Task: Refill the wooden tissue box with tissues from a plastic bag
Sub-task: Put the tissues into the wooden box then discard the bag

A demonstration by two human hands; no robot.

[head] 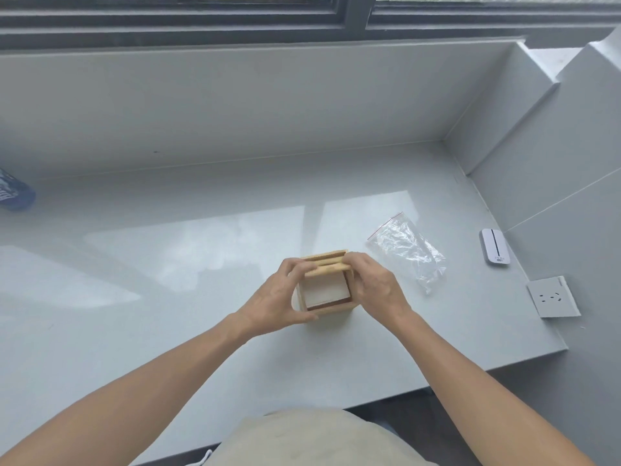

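Observation:
A small wooden tissue box (327,309) stands on the grey counter, its top partly uncovered, with white tissues (325,291) showing inside. A slatted wooden lid (325,264) lies across the box's far edge. My left hand (277,297) wraps the box's left side, its fingers on the lid's left end. My right hand (373,284) holds the lid's right end and the box's right side. A clear plastic bag (408,252) with a red zip strip lies flat and crumpled to the right of the box, apart from both hands.
A white rectangular device (494,246) and a white socket plate (552,296) lie near the counter's right edge. A blue packet (13,191) sits at the far left. A wall rises behind the counter (168,264) under a window; the counter's front edge runs below my arms.

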